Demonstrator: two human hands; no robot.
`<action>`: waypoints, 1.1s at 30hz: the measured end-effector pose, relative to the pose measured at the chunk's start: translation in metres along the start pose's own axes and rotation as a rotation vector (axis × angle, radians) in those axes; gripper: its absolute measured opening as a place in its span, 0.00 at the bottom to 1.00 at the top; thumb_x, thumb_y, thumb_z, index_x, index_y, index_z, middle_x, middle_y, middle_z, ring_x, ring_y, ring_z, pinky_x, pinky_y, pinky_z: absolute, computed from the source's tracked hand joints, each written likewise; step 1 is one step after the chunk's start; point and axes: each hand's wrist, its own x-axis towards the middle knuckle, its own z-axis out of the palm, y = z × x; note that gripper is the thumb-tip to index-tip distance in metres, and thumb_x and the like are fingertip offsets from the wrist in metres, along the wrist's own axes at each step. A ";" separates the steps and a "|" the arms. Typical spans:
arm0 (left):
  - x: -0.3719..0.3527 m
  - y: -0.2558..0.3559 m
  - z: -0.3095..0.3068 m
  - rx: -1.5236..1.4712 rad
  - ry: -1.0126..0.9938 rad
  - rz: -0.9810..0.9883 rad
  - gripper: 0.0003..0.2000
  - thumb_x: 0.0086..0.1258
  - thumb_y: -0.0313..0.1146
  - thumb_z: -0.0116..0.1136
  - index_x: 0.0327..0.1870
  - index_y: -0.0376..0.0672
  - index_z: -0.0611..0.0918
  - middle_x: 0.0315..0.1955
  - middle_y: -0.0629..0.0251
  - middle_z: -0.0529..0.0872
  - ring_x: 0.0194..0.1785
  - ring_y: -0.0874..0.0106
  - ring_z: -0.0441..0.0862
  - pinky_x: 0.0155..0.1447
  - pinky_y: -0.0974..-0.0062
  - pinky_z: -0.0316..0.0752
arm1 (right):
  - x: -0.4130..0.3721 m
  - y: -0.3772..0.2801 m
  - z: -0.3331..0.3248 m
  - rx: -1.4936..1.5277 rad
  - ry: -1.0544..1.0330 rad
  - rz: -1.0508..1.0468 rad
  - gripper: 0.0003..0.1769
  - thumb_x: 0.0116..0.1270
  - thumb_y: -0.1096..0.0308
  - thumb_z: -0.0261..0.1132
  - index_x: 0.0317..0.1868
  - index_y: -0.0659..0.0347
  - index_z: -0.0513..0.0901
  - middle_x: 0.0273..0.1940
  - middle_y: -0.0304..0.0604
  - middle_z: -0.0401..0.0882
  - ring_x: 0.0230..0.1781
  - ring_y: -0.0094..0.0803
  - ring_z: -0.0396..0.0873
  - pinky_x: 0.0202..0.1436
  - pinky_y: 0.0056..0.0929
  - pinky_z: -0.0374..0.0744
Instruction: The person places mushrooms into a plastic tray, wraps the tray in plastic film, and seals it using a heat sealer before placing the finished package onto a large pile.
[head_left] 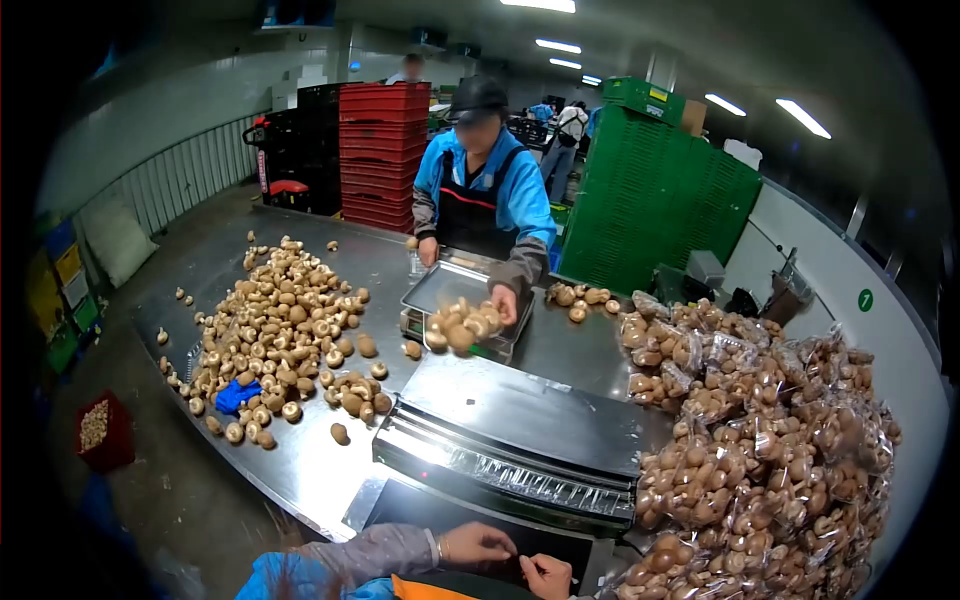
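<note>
My left hand is over the dark surface at the near edge of the wrapping machine, its fingers bent and pointing right. Close to its right is my right hand, with thumb and fingers pressed together. The fingertips of both hands nearly meet; whether anything thin is between them is too small to tell. Beyond the machine, a co-worker in a blue jacket and dark apron holds a clump of mushrooms beside the metal scale tray.
A large pile of loose mushrooms with a blue item lies left on the steel table. Many bagged mushrooms are heaped on the right. Red crates and green crates stand behind.
</note>
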 end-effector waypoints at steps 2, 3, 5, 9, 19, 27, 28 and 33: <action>-0.009 0.030 -0.022 -0.045 0.058 0.117 0.13 0.69 0.35 0.59 0.51 0.42 0.80 0.32 0.70 0.82 0.29 0.81 0.79 0.34 0.83 0.74 | 0.000 -0.005 0.000 -0.055 0.033 -0.062 0.14 0.63 0.66 0.65 0.22 0.65 0.77 0.19 0.51 0.73 0.17 0.43 0.71 0.23 0.35 0.70; -0.014 0.055 -0.036 0.074 0.130 0.180 0.13 0.69 0.34 0.59 0.52 0.43 0.80 0.33 0.70 0.83 0.30 0.81 0.79 0.36 0.83 0.75 | 0.001 -0.007 -0.001 -0.088 0.047 -0.092 0.14 0.62 0.66 0.65 0.22 0.65 0.77 0.20 0.51 0.73 0.18 0.44 0.72 0.24 0.35 0.70; -0.017 0.088 -0.062 0.075 0.322 0.165 0.19 0.68 0.32 0.58 0.61 0.46 0.74 0.32 0.70 0.82 0.29 0.82 0.78 0.35 0.83 0.75 | 0.000 -0.012 0.000 -0.083 0.070 -0.088 0.13 0.61 0.67 0.66 0.23 0.64 0.77 0.21 0.53 0.72 0.20 0.48 0.72 0.24 0.37 0.70; -0.033 0.177 -0.101 0.014 0.525 0.487 0.34 0.66 0.26 0.58 0.72 0.46 0.56 0.31 0.66 0.81 0.26 0.81 0.76 0.31 0.83 0.74 | 0.004 -0.005 0.006 -0.125 0.091 -0.115 0.13 0.61 0.68 0.66 0.22 0.65 0.76 0.21 0.53 0.72 0.20 0.49 0.72 0.24 0.39 0.69; -0.044 0.253 -0.120 -0.027 0.600 0.744 0.38 0.66 0.24 0.57 0.73 0.41 0.49 0.29 0.61 0.82 0.22 0.81 0.77 0.26 0.84 0.72 | 0.004 -0.007 0.010 -0.204 0.045 -0.090 0.11 0.60 0.70 0.66 0.23 0.64 0.76 0.20 0.53 0.71 0.18 0.47 0.70 0.23 0.37 0.69; -0.061 0.265 -0.133 -0.019 0.729 0.812 0.41 0.64 0.25 0.58 0.72 0.31 0.43 0.25 0.62 0.81 0.19 0.81 0.74 0.22 0.83 0.71 | 0.007 -0.007 0.013 -0.288 0.022 -0.127 0.11 0.61 0.69 0.66 0.24 0.64 0.77 0.20 0.50 0.73 0.19 0.45 0.72 0.25 0.35 0.71; -0.064 0.268 -0.136 -0.031 0.741 0.854 0.42 0.62 0.27 0.58 0.71 0.29 0.44 0.23 0.63 0.82 0.18 0.79 0.75 0.21 0.80 0.72 | 0.010 -0.010 0.015 -0.288 0.015 -0.108 0.11 0.61 0.69 0.66 0.24 0.64 0.77 0.20 0.51 0.73 0.19 0.45 0.72 0.25 0.35 0.71; -0.082 0.259 -0.129 -0.177 0.769 0.872 0.46 0.59 0.28 0.61 0.71 0.29 0.41 0.24 0.61 0.84 0.17 0.76 0.77 0.20 0.79 0.71 | 0.009 -0.006 0.016 -0.319 -0.009 -0.072 0.10 0.61 0.68 0.65 0.24 0.63 0.78 0.21 0.51 0.74 0.20 0.45 0.73 0.26 0.37 0.71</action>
